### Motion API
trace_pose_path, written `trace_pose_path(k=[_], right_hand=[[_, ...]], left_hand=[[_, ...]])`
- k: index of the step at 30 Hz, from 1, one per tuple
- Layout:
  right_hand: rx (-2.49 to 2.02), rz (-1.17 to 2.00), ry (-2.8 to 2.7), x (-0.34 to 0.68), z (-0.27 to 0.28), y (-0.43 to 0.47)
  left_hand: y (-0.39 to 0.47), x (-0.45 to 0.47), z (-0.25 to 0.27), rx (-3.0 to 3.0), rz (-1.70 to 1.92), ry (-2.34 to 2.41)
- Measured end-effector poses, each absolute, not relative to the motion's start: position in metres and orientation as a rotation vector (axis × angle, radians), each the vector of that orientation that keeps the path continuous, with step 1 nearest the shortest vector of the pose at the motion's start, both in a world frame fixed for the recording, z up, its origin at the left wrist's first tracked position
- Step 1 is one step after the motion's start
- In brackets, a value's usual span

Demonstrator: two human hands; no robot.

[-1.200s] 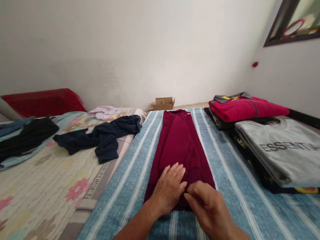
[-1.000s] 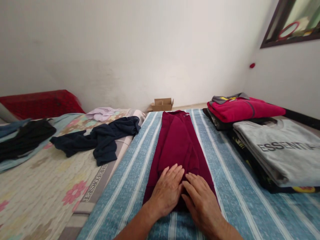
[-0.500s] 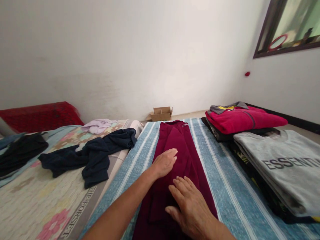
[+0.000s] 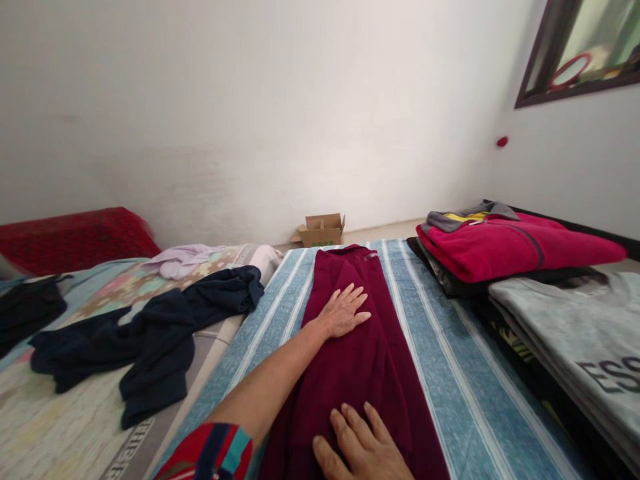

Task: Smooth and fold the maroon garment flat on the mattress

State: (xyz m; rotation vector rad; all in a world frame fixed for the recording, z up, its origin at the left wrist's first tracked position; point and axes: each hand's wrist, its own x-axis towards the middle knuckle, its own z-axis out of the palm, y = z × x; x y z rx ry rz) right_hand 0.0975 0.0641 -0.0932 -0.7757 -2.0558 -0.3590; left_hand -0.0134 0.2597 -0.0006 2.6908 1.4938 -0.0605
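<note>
A person is pressing both bare hands flat onto a maroon garment point(image 4: 357, 347) that is lying folded into a long narrow strip down the middle of a blue striped sheet point(image 4: 450, 373), its collar end pointing toward twelve o'clock; the left hand point(image 4: 344, 312) is spreading its fingers, released and gripping nothing, on the upper half of the strip, while the right hand point(image 4: 363, 445) is resting palm down, equally unclenched, on the near end at six o'clock; neither hand is pinching any cloth. The risks here are looking modest but real: the folded-in edges are sitting loose under the palms, so a sideways push from either hand could be dragging the top layer off the lower one and opening the fold; uneven pressure between the far hand and the near one could be bunching the fabric between them into a ridge. At three o'clock a red folded top point(image 4: 505, 243) and a grey printed shirt point(image 4: 575, 333) are lying on stacked clothes close beside the strip, so a wide sweep to the right could be nudging that pile askew; at nine o'clock a dark navy garment point(image 4: 150, 327) is sprawling unfolded on a floral sheet point(image 4: 30, 427), well apart.
</note>
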Motion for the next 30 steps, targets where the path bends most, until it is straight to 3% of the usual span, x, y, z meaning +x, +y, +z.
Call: trace_pose_path(k=[16,30], right_hand=[[-0.777,-0.496,-1.861,0.084,-0.115,0.068],[-0.825,-0.284,-2.111,0.097,-0.101,0.064]], left_hand=[[0.260,-0.013,-0.007,2.663,-0.062,1.463],[0.263,0.009,0.000,2.577,-0.094,1.610]])
